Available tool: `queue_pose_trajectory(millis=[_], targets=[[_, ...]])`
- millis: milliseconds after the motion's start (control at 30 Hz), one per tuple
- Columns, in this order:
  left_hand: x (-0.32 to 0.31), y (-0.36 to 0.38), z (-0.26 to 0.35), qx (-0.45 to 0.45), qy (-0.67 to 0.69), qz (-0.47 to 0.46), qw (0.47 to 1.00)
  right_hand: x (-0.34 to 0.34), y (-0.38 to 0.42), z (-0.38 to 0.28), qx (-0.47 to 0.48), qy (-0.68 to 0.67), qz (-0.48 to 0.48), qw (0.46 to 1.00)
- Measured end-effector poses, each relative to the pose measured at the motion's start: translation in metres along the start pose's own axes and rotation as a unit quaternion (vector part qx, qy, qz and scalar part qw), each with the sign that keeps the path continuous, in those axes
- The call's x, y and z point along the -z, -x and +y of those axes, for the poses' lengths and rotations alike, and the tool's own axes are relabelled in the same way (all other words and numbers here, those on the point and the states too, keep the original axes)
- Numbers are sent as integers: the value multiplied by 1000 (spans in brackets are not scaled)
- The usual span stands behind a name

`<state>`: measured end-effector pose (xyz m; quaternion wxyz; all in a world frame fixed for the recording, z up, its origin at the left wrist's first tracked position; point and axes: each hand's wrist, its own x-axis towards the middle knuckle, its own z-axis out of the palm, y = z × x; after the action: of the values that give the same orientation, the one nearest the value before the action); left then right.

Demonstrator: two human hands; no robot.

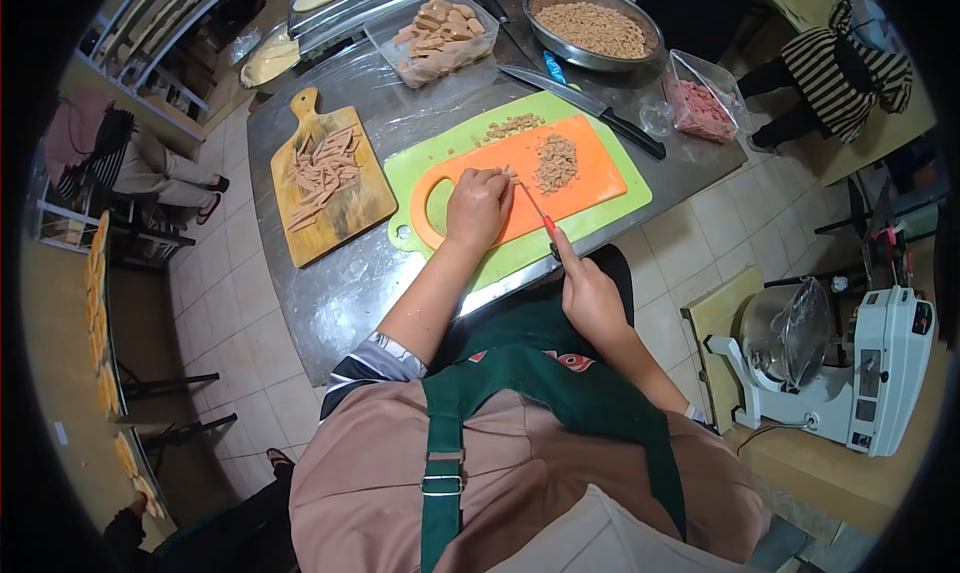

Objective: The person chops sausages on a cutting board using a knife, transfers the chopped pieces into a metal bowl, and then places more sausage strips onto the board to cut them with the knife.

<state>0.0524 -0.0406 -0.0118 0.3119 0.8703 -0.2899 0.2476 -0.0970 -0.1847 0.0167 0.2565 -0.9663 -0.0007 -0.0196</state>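
Note:
My left hand [478,208] presses with curled fingers on small sausage strips on the orange cutting board [588,163]. My right hand [592,291] is closed round the red and black handle of a knife [536,205], its blade beside my left fingertips. Chopped brown pieces [557,163] lie in a pile on the orange board, and more bits [514,126] sit at its upper edge. Under the orange board is a green cutting board [632,186]. To the left, a wooden board [348,231] carries cut strips [322,173].
A large knife [600,110] lies across the green board's top right. Behind stand a plastic tub of sausage pieces [436,38], a metal bowl of chopped bits [592,28] and a tub of pink meat [700,110]. People are left and upper right; a mixer [870,373] stands right.

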Motion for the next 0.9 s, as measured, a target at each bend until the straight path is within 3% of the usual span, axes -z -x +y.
queue_pose_trajectory(millis=[67,200,500,700,900], targets=[[0,0,1,31,6,-10,999,3,0,3,-3,-29,7,1000],[-1,1,-2,12,7,-1,1000,-1,-14,7,29,-54,51,997],[-1,2,0,15,5,8,1000,-1,-16,0,13,-3,-2,1000],[1,1,0,23,8,1,1000,0,-9,6,42,-59,58,996],[0,1,0,23,0,0,1000,-13,-40,-1,32,0,26,999]])
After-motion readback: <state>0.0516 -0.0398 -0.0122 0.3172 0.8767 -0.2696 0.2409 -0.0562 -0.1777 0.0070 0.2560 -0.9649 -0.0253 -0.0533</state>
